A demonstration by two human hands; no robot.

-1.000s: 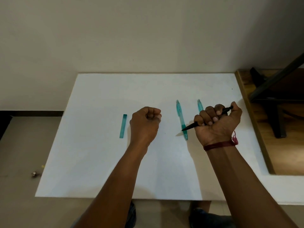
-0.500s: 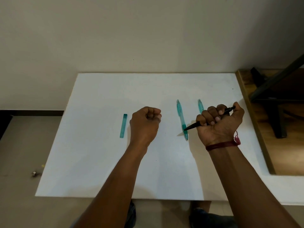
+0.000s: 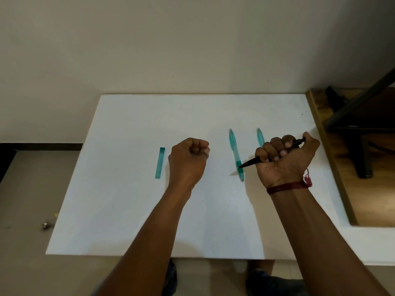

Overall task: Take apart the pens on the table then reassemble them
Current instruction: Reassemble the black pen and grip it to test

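- Looks like early days in the taking-apart; gripping a black pen [image 3: 250, 163] in the full fist of the right hand [image 3: 286, 161], tip poking out leftward, back end out past the thumb.
- Left hand [image 3: 188, 159] curled up tight, knuckles up, over the bench [image 3: 128, 210]; cannot tell whether holding anything small.
- Lying flat on the bench: a teal pen [image 3: 235, 153], seemingly whole, crossed in view by the black tip; a second teal pen [image 3: 260, 136] just to its right; a short teal piece [image 3: 160, 163] left of the left hand.
- Next, probably: bringing the left hand across to pinch the black pen's tip end, then twisting or pulling against the right; calls for a firm counter-hold, to keep small inner parts from flying.
- Hidden: most of the second teal pen behind the right knuckles; the black pen's middle inside the fist; no telling cap from barrel on the short teal piece; no telling touching from above at that black tip.
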